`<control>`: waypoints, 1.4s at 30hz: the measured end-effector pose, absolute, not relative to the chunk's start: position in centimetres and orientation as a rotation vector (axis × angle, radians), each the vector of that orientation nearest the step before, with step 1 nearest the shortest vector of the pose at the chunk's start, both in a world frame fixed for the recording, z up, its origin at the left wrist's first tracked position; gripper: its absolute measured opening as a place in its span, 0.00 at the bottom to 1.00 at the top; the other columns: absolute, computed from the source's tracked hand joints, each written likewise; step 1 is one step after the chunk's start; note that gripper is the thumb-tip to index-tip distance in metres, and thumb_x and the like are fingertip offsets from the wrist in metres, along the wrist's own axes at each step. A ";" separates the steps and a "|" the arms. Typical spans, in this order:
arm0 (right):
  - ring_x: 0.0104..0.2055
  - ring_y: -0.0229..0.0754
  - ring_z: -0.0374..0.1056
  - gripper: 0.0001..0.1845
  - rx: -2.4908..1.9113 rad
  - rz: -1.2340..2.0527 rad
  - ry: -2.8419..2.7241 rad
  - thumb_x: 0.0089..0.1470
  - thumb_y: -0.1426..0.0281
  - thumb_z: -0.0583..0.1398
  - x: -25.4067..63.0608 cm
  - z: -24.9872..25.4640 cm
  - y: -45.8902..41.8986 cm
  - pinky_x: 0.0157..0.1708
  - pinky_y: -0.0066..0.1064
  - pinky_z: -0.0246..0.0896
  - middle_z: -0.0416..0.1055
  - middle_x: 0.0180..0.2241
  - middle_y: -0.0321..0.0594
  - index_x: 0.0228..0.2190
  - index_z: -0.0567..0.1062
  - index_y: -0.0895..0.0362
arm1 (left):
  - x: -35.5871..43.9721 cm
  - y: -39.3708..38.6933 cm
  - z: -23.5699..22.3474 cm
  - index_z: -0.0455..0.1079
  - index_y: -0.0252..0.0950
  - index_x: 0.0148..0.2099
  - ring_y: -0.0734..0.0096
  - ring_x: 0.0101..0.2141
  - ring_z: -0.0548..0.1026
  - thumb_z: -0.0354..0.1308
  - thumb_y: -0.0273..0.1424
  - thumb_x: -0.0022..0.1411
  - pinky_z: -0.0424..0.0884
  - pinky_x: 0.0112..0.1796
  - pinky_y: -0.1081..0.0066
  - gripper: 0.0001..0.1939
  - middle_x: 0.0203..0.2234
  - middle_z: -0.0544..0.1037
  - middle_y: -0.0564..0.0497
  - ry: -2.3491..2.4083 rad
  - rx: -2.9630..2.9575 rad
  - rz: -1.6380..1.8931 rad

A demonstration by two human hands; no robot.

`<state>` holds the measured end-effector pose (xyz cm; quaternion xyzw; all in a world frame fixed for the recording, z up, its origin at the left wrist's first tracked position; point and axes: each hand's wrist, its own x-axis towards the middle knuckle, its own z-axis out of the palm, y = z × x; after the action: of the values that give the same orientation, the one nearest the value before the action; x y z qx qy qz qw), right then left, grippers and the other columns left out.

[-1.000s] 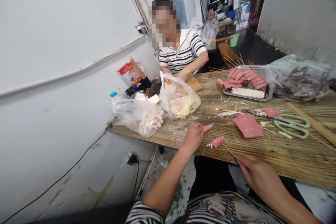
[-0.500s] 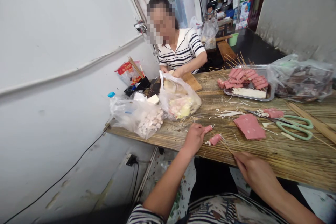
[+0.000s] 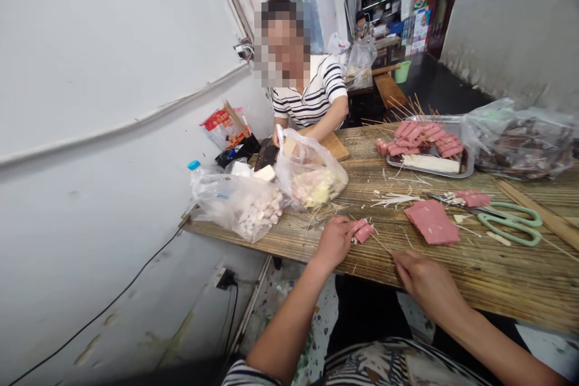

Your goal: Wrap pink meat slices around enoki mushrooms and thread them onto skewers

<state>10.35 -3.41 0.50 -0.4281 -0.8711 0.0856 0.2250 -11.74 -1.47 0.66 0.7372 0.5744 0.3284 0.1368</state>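
Near the table's front edge, my left hand [image 3: 335, 241] pinches a pink meat roll with white enoki mushroom ends. A second meat roll [image 3: 364, 231] sits against it on the same thin skewer [image 3: 382, 243]. My right hand [image 3: 423, 277] is closed on the skewer's other end. To the right lies a stack of pink meat slices [image 3: 432, 222]. Beyond it another meat roll [image 3: 473, 198] rests by green-handled scissors [image 3: 511, 220]. Loose enoki mushrooms [image 3: 394, 198] are scattered on the wood.
A metal tray [image 3: 465, 163] holds several skewered meat rolls [image 3: 418, 132]. Beside it bulges a plastic bag [image 3: 525, 139] with dark contents. Two more bags, one of pale pieces [image 3: 257, 214] and one of mixed food [image 3: 312, 184], stand left. A co-worker [image 3: 307, 96] sits opposite, hands behind the bag.
My right hand has moved left with the skewer. The second roll has slid along with it up against the roll in my left hand, closing the gap between them.
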 end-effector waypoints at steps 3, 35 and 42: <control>0.28 0.39 0.69 0.15 -1.185 0.187 -2.406 0.60 0.74 0.49 10.7 0.4 -3.2 0.28 0.28 0.58 0.70 0.26 0.38 0.32 0.74 0.57 | -11.5 -2.0 0.3 0.77 0.36 0.47 0.66 0.38 0.75 0.53 0.31 0.67 0.72 0.41 0.66 0.13 0.36 0.79 0.45 1.719 2.133 1.033; 0.40 0.42 0.70 0.15 -0.802 0.142 -2.488 0.62 0.68 0.52 20.4 3.3 4.3 0.39 0.34 0.65 0.75 0.39 0.44 0.34 0.80 0.53 | -7.9 5.0 1.2 0.71 0.33 0.51 0.58 0.41 0.75 0.64 0.27 0.56 0.72 0.46 0.59 0.20 0.41 0.78 0.43 1.939 2.232 0.894; 0.41 0.44 0.70 0.17 -0.930 0.337 -2.401 0.61 0.67 0.50 20.0 3.8 5.8 0.40 0.34 0.64 0.75 0.39 0.45 0.33 0.78 0.55 | -6.8 0.3 2.6 0.62 0.40 0.61 0.60 0.52 0.69 0.59 0.27 0.61 0.67 0.53 0.58 0.26 0.52 0.72 0.44 1.794 2.391 1.144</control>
<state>19.96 5.82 3.79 -0.3449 -0.8905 0.1249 0.2693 -6.79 0.29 2.65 0.7467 0.5602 0.3573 -0.0295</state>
